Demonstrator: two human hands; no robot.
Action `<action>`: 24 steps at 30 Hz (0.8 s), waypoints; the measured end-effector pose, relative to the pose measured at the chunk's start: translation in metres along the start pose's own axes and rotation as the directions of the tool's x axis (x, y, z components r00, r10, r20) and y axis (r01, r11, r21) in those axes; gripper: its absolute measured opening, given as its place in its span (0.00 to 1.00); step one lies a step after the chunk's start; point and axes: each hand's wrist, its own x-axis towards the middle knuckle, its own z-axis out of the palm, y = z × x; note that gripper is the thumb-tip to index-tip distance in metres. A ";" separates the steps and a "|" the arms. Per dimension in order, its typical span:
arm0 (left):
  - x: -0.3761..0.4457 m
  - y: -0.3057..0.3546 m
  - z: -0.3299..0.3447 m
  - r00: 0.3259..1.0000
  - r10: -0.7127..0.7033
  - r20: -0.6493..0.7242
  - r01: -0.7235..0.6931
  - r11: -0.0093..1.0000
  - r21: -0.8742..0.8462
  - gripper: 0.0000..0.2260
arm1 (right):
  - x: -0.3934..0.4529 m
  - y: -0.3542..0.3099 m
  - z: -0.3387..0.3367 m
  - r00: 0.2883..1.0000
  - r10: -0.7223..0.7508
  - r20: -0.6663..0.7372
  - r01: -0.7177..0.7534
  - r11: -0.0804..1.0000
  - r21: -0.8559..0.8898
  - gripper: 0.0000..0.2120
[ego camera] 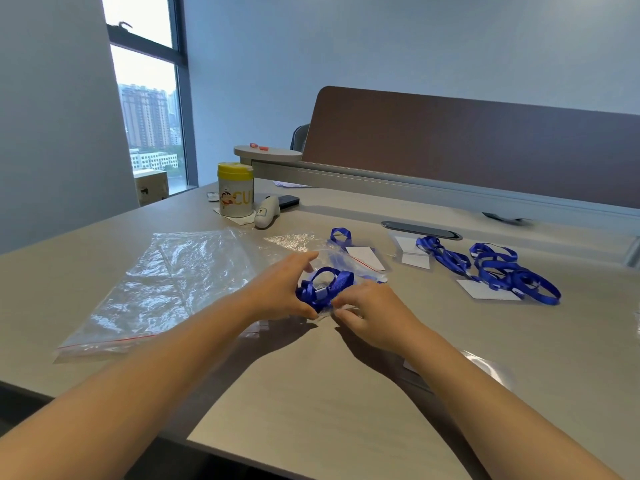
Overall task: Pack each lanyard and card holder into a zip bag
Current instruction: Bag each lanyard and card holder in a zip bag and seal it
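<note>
Between both hands (277, 289) (374, 313), one bunched lanyard (325, 289); three zip bags (166, 282).

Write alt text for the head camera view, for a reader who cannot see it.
Two hands, left hand and right hand, hold a bunched blue lanyard at a small zip bag on a beige desk. Empty bags lie left; more lanyards lie right.
</note>
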 end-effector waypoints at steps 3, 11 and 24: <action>-0.002 -0.001 0.000 1.000 0.019 -0.002 -0.019 1.000 0.011 0.41 | 0.008 -0.002 0.003 0.999 -0.018 0.029 0.021 0.993 -0.118 0.15; -0.001 0.003 0.003 0.998 0.027 -0.060 -0.027 1.000 -0.006 0.36 | -0.027 0.018 -0.020 0.993 0.114 -0.029 -0.110 0.986 0.129 0.23; -0.009 0.022 0.021 0.993 0.019 -0.114 -0.017 1.000 0.012 0.34 | -0.099 0.043 -0.030 0.932 0.323 0.163 -0.349 0.922 0.167 0.32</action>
